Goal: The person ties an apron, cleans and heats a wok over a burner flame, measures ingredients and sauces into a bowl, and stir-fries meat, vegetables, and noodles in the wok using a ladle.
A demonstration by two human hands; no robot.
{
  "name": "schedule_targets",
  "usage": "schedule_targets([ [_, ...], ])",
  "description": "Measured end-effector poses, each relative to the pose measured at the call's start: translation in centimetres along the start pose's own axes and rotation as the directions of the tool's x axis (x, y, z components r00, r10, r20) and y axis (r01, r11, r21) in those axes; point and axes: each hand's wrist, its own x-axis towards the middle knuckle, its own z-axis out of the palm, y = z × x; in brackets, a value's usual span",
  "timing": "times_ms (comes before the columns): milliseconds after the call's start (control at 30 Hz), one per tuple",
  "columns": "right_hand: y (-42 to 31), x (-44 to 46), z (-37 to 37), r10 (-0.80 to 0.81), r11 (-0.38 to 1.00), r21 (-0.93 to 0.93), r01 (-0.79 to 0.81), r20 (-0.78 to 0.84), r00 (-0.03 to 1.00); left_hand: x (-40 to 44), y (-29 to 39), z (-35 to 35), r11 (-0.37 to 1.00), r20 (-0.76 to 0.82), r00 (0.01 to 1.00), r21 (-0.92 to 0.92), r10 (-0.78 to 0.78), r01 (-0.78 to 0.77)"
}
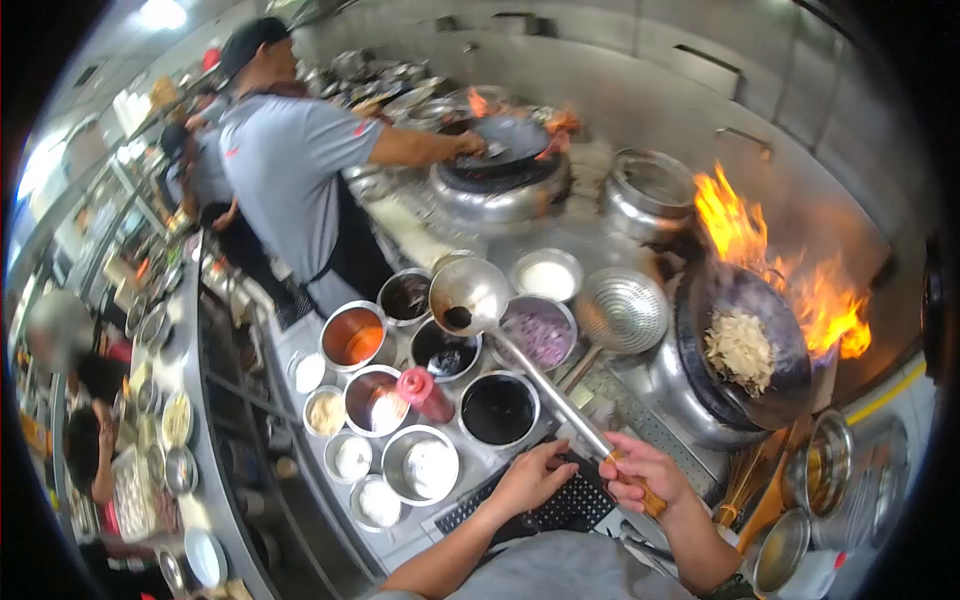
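My right hand (645, 475) is wrapped around the wooden end of a long-handled ladle (545, 375). The ladle's bowl hangs above the seasoning pots, and a small dark patch shows in it. Beside the handle is my left hand (535, 478), empty, its fingers loosely bent and apart. Below the ladle stand a pot of dark liquid (498, 410), a bowl of chopped purple onion (540, 335) and a red squeeze bottle (425, 395). To the right, a tilted wok (705, 300) holds pale sliced food (740, 350), with tall flames (735, 215) behind it.
A perforated strainer (625, 308) lies between the pots and the wok. Metal bowls (830, 460) stand at lower right. A co-worker (300, 140) handles another wok (510, 140) over fire at the back. More people are along the left counter (200, 400).
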Motion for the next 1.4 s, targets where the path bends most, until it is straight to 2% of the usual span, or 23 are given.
schedule_targets([
  [100,0.7,-4.3,-1.1,-0.152,0.976,0.165,0.141,0.053,0.987,0.6,1.7,0.6,0.999,0.024,1.000,0.050,0.014,-0.015],
  [167,0.6,-7.8,-1.7,-0.265,0.942,0.213,0.260,-0.005,0.964,1.8,2.9,1.3,0.987,0.071,0.993,0.126,0.094,-0.103],
  [233,0.8,-11.6,-2.5,-0.406,0.900,0.109,0.422,-0.144,0.903,3.9,4.1,2.7,0.966,0.128,0.978,0.181,0.164,-0.186],
  [300,0.4,-14.9,-2.9,-0.529,0.848,-0.163,0.505,-0.317,0.787,6.6,5.6,4.8,0.844,0.111,0.886,0.271,0.450,-0.463],
  [367,-1.0,-17.0,-1.9,-0.600,0.779,-0.543,0.313,-0.503,0.622,10.1,7.5,7.8,0.737,0.173,0.801,0.320,0.572,-0.596],
  [467,-2.5,-18.9,-2.7,-0.633,0.717,-0.696,0.032,-0.632,0.447,14.0,10.2,13.3,0.513,0.267,0.669,0.469,0.694,-0.719],
  [500,-3.1,-19.6,-2.7,-0.619,0.719,-0.692,-0.069,-0.682,0.389,14.8,10.1,15.0,0.513,0.289,0.663,0.451,0.690,-0.731],
  [567,-3.3,-20.4,-4.4,-0.693,0.650,-0.754,-0.097,-0.640,0.331,16.2,9.4,17.8,0.478,0.319,0.630,0.440,0.708,-0.760],
  [700,-3.1,-21.8,-7.1,-0.695,0.687,-0.727,-0.009,-0.660,0.284,17.3,10.0,20.7,0.565,0.337,0.666,0.356,0.666,-0.745],
  [767,-2.6,-22.8,-7.2,-0.640,0.762,-0.631,0.146,-0.697,0.324,17.5,9.9,21.1,0.589,0.366,0.692,0.363,0.623,-0.722],
  [800,-2.1,-23.3,-7.2,-0.635,0.767,-0.624,0.148,-0.705,0.318,17.3,9.9,21.0,0.589,0.332,0.670,0.319,0.664,-0.742],
  [867,-1.9,-24.9,-7.1,-0.613,0.780,-0.476,0.406,-0.710,0.345,17.1,10.5,20.9,0.596,0.321,0.676,0.320,0.663,-0.737],
  [933,-2.6,-25.4,-6.1,-0.577,0.730,-0.254,0.635,-0.726,0.373,16.9,10.1,20.6,0.608,0.320,0.688,0.323,0.651,-0.726],
  [967,-3.5,-25.2,-8.9,-0.612,0.649,-0.144,0.747,-0.682,0.400,16.9,9.4,20.7,0.599,0.350,0.686,0.335,0.638,-0.728],
  [1033,-6.9,-25.2,-13.7,-0.678,0.434,0.343,0.833,-0.485,0.553,17.8,10.5,21.4,0.555,0.359,0.645,0.331,0.674,-0.764],
  [1100,-9.0,-23.5,-13.9,-0.733,0.435,-0.123,0.892,-0.624,0.271,16.9,9.8,21.2,0.596,0.276,0.665,0.299,0.694,-0.746],
  [1133,-9.1,-22.6,-11.4,-0.713,0.489,-0.500,0.715,-0.701,-0.001,16.7,9.9,20.9,0.569,0.270,0.638,0.294,0.722,-0.768],
  [1200,-6.3,-24.9,-10.5,-0.725,0.662,-0.730,0.169,-0.681,-0.103,16.8,10.5,21.1,0.539,0.245,0.607,0.294,0.756,-0.790],
  [1233,-4.2,-26.6,-9.5,-0.713,0.695,-0.711,0.111,-0.701,-0.024,17.5,10.6,21.3,0.539,0.236,0.604,0.287,0.762,-0.792],
  [1267,-2.3,-28.5,-8.3,-0.694,0.720,-0.694,-0.025,-0.720,0.001,17.5,9.8,21.6,0.556,0.314,0.648,0.339,0.694,-0.759],
  [1333,-0.1,-32.8,-5.3,-0.779,0.458,-0.739,-0.493,-0.601,0.178,16.6,9.4,21.1,0.572,0.387,0.686,0.380,0.616,-0.727],
  [1367,-0.2,-34.6,-5.4,-0.782,0.454,-0.747,-0.485,-0.595,0.184,15.9,10.6,20.5,0.566,0.384,0.687,0.389,0.617,-0.726],
  [1400,-0.1,-36.2,-6.0,-0.874,0.104,-0.845,-0.525,-0.330,0.358,15.0,11.8,19.9,0.533,0.340,0.633,0.347,0.695,-0.771],
])
